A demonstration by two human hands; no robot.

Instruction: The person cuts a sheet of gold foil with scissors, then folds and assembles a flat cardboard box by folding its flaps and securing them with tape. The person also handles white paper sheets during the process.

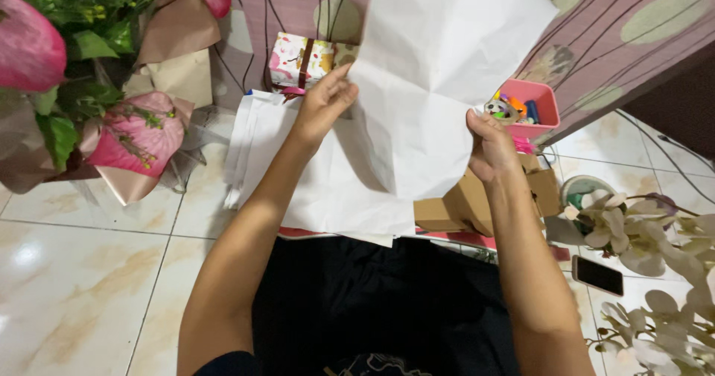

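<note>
Both hands pinch the creased white sheet (439,70), held up above the paper stack (328,190): left hand (326,100) on its left edge, right hand (488,145) lower right, sheet rising upward between them.

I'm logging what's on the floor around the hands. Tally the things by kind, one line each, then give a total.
White paper sheet held up by left hand and right hand: 1
Stack of white sheets on the floor: 1
Pink tray of small items: 1
Cardboard box: 1
Patterned gift box: 1
Phone: 1
Total: 6
</note>
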